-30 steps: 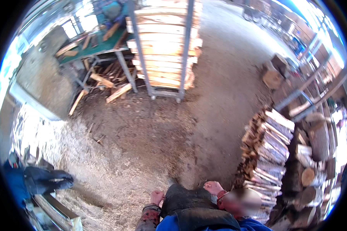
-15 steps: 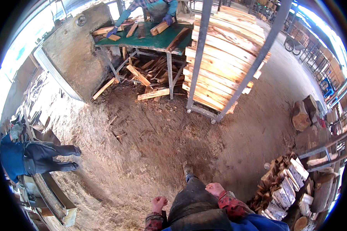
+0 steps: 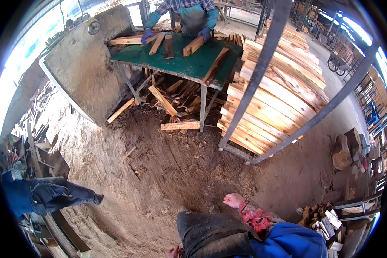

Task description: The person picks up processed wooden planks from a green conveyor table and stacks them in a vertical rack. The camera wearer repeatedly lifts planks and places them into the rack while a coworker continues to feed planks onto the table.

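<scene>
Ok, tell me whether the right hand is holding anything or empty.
Empty: the right hand is a loose fist above the sawdust floor, nothing in it.

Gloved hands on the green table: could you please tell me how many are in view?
2: a co-worker's left gloved hand on a plank at the green table's far edge, and the right gloved hand on another. None hidden, apparently.

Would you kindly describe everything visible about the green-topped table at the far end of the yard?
The green table has a flat, dark green top, worn and dusty, on thin grey metal legs. It stands on sawdust-covered ground beside a tall stack of pale planks. Several short wood pieces lie loose on its top, and more offcuts are heaped beneath it. A person in blue gloves stands behind it, hands on the wood.
</scene>
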Tool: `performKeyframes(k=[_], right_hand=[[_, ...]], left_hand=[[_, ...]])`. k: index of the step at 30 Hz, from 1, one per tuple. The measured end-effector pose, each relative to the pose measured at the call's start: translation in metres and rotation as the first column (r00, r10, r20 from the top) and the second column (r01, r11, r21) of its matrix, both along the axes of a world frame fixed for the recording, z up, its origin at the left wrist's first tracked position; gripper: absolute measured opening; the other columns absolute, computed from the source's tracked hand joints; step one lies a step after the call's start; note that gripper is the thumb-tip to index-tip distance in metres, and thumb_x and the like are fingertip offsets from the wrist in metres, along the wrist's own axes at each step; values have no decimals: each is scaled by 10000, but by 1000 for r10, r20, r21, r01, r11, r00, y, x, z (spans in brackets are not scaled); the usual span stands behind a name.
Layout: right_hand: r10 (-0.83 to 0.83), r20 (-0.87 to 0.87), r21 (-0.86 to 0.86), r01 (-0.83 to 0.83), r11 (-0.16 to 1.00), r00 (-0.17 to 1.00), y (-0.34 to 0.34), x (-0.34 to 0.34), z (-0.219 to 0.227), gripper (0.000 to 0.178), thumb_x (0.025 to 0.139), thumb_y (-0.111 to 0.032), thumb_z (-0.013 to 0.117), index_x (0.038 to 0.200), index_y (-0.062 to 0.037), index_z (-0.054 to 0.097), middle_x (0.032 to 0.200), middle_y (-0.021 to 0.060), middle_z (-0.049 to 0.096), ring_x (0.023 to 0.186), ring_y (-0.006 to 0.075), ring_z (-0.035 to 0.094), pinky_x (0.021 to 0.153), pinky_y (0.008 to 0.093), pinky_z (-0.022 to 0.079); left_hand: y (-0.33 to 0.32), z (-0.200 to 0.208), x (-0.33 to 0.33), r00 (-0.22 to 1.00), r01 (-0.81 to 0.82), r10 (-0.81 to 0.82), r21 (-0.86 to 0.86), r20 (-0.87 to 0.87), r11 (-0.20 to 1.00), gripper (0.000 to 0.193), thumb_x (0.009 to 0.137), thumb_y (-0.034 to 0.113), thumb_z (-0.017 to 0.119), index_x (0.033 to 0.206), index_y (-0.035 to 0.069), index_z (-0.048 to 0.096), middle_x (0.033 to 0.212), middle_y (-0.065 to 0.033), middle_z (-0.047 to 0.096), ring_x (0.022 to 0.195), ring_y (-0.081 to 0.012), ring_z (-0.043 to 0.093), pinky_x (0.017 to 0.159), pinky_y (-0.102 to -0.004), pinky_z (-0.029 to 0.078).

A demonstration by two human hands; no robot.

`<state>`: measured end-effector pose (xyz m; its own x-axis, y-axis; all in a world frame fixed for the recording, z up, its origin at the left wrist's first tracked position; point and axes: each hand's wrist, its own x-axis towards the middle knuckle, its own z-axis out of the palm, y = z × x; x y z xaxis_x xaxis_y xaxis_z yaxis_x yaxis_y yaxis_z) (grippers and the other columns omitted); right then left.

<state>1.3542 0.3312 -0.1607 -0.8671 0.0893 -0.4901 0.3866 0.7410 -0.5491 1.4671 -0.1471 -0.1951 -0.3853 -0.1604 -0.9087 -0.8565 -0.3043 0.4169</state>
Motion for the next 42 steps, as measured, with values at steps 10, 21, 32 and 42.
performKeyframes(k=[10, 21, 32, 42], right_hand=[[-288, -32, -154, 281, 947, 957, -39, -176, 10, 307, 811, -348, 700, 975, -89, 705, 914, 105, 717, 886, 222, 690, 802, 344, 536], [-603, -434, -279, 537, 796, 669, 32, -366, 88, 317, 834, -275, 732, 1011, -19, 676, 803, 67, 691, 713, 161, 645, 666, 312, 531], [-586, -473, 384, 752, 535, 658, 191, -600, 162, 865, 770, -629, 618, 1330, 16, 480, 1313, 272, 526, 1251, 370, 492, 1004, 449, 441], [-624, -174, 523, 608, 597, 762, 231, -630, 164, 587, 619, -350, 730, 1004, 80, 624, 1125, 350, 566, 1066, 437, 576, 912, 462, 493]], left_hand=[[-25, -14, -164, 989, -142, 141, 21, 39, 990, 154, 876, 130, 654, 864, 8, 562, 723, -122, 630, 611, -243, 650, 544, -358, 570], [-106, 10, -465, 936, -83, 153, 225, -317, 971, 140, 931, 162, 590, 847, 73, 522, 748, -113, 623, 628, -223, 628, 500, -323, 525], [-62, 14, -526, 990, -37, 59, 165, -126, 986, 644, 875, 227, 709, 1326, 0, 309, 1149, -261, 592, 1004, -414, 634, 819, -523, 557], [-3, 68, -638, 980, -198, 201, 140, -3, 970, 202, 895, 175, 658, 950, -3, 579, 807, -130, 651, 712, -257, 659, 614, -360, 571]])
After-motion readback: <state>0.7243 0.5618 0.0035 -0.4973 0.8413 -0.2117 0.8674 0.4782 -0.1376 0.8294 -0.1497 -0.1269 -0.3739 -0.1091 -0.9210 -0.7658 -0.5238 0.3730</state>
